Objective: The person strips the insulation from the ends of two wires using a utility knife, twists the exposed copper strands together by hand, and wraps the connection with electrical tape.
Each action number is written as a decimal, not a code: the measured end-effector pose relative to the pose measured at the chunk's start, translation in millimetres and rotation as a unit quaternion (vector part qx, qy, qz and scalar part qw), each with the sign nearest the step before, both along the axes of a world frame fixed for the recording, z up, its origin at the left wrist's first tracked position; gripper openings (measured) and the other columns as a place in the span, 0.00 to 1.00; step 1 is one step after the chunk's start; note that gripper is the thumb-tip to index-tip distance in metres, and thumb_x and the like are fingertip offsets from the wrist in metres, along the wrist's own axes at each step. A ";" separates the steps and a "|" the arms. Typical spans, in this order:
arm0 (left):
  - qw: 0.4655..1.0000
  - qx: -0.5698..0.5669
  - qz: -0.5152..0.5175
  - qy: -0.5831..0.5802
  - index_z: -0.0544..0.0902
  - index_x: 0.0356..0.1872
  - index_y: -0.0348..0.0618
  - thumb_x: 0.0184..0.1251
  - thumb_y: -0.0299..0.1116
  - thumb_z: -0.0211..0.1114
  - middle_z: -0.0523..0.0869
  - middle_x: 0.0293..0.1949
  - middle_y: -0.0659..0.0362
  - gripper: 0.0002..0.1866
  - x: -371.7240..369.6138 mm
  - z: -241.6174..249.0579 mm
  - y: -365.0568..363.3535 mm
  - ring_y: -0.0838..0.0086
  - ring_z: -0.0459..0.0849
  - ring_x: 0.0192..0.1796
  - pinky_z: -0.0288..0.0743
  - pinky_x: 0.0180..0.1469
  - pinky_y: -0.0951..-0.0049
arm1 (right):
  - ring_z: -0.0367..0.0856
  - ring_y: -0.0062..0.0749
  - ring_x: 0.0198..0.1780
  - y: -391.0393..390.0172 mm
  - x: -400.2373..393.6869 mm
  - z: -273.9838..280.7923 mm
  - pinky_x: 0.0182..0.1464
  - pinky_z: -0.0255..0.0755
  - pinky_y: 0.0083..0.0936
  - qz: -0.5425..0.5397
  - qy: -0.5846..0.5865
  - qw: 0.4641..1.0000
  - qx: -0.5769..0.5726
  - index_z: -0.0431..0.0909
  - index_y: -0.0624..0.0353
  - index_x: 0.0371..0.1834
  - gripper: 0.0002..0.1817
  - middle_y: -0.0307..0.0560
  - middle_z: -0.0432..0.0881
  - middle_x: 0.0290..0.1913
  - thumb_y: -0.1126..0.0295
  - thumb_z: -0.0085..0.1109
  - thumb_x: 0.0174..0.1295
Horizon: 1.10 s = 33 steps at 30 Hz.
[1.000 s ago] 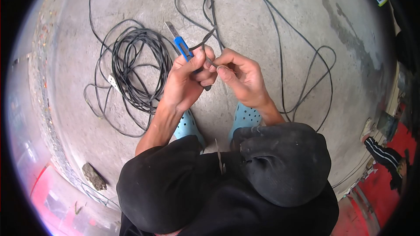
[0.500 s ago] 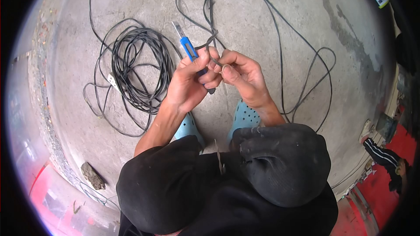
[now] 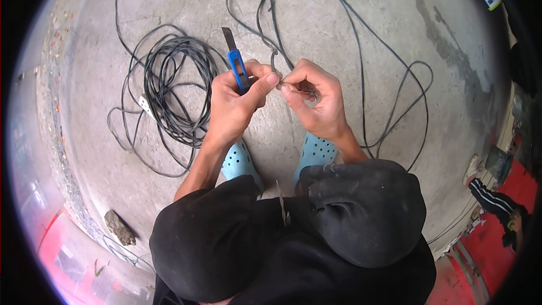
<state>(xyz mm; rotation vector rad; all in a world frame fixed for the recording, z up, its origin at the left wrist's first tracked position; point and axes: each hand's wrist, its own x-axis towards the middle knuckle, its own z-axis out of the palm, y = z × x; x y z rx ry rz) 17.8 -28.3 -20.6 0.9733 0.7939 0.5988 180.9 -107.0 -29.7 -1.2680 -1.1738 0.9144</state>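
Note:
My left hand [image 3: 240,96] is closed around a blue utility knife [image 3: 236,61], whose blade sticks out upward, away from me. Its thumb and forefinger also pinch a dark cable [image 3: 274,63]. Close beside it, my right hand [image 3: 316,96] is closed too, with thumb and forefinger pinching the cable's end where thin strands show. The fingertips of both hands nearly meet at the cable. Part of the knife's handle is hidden in my left palm.
A big coil of black cable [image 3: 152,87] lies on the concrete floor at left, with a white socket [image 3: 145,103] by it. Loose cable loops [image 3: 361,51] spread to the right. A stone [image 3: 119,227] is at lower left. Another person's leg [image 3: 490,195] shows at far right.
My left hand has turned and shifted slightly left, and the knife stands more upright. My fingers have changed their hold on the cable, and its end now shows at my right fingertips.

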 end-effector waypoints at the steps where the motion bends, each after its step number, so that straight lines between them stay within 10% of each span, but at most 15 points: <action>1: 1.000 0.012 -0.006 -0.004 0.82 0.38 0.37 0.73 0.30 0.68 0.76 0.24 0.69 0.07 -0.1 -2.5 -0.9 0.89 0.63 0.22 0.52 0.24 0.81 | 0.65 0.12 0.26 -0.3 0.2 0.1 0.28 0.58 0.15 -0.001 -0.006 1.000 -0.002 0.77 0.61 0.30 0.06 0.35 0.74 0.29 0.76 0.64 0.65; 21: 0.986 0.082 -0.126 0.077 0.70 0.69 0.35 0.84 0.30 0.50 0.75 0.35 0.65 0.19 -27.8 15.1 0.2 0.90 0.61 0.24 0.58 0.26 0.86 | 0.65 0.11 0.34 -7.3 11.7 -5.7 0.36 0.61 0.15 -0.040 0.155 0.986 -0.045 0.73 0.63 0.45 0.02 0.34 0.73 0.33 0.77 0.53 0.74; 33: 0.890 0.330 -0.193 0.251 0.82 0.52 0.36 0.78 0.25 0.52 0.70 0.18 0.61 0.12 -24.0 47.1 10.0 0.78 0.68 0.21 0.63 0.26 0.73 | 0.75 0.14 0.38 -6.2 9.3 -0.9 0.40 0.73 0.16 -0.034 0.104 0.994 -0.014 0.80 0.66 0.40 0.05 0.39 0.77 0.39 0.75 0.65 0.69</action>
